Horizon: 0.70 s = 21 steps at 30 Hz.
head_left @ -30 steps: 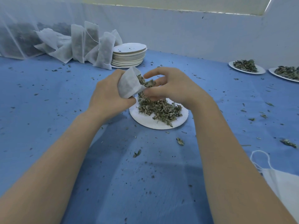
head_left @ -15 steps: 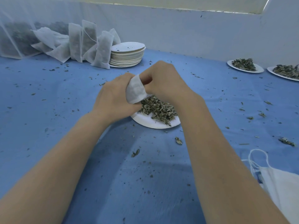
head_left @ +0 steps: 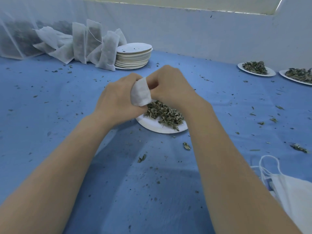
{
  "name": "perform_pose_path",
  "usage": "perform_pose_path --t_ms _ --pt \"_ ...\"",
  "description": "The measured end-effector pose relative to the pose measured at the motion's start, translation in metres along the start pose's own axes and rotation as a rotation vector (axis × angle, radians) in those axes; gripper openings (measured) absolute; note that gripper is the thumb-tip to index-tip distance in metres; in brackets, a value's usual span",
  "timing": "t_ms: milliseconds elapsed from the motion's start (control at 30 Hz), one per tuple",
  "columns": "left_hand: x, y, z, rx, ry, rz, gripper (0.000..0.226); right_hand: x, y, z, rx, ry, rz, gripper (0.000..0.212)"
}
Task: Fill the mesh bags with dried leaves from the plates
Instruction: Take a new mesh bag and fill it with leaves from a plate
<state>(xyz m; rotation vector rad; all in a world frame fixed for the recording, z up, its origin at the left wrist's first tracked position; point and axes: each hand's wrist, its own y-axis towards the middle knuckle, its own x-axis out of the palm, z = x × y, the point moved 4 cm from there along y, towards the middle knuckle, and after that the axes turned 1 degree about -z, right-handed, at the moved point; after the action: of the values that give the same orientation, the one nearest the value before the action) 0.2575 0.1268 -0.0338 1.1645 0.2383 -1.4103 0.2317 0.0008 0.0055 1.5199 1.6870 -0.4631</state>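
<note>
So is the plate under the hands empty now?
No. The plate still has a pile of dried leaves on it, below the left hand gripping the bag.

so the right hand was open-fingered above the leaf pile a second ago, now it's curled and tucked into the mouth of the mesh bag, which the left hand has pulled in tighter.

Small white mesh bag: fine matt fabric. Round white paper plate: smooth, matt. Dry crinkled green-brown leaves. Blue cloth tabletop cover: matt, creased.
</note>
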Motion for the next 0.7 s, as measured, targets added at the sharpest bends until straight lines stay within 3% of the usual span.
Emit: perform_pose_path --t_ms 100,167,233,400,567,700 --pt "0.001 0.000 -0.001 0.000 0.015 -0.011 0.047 0.002 0.001 0.001 0.011 0.009 -0.080 0.009" --pt "-0.002 0.001 -0.006 -0.011 0.080 0.000 0.050 -0.009 0.001 0.010 0.039 0.106 0.023 0.011" --pt "-0.004 0.003 -0.013 -0.051 0.109 0.005 0.054 -0.016 0.002 0.024 0.108 0.014 0.128 0.017" --pt "-0.003 0.002 -0.018 -0.100 0.062 -0.021 0.055 0.015 0.004 0.038 0.248 -0.294 -0.050 0.046" --pt "-0.001 0.001 -0.024 -0.125 0.065 -0.059 0.055 0.016 0.009 0.038 0.217 -0.338 0.006 0.029" --pt "0.001 -0.001 -0.026 -0.131 0.064 -0.090 0.054 -0.002 0.007 0.036 0.200 -0.214 0.049 0.016"
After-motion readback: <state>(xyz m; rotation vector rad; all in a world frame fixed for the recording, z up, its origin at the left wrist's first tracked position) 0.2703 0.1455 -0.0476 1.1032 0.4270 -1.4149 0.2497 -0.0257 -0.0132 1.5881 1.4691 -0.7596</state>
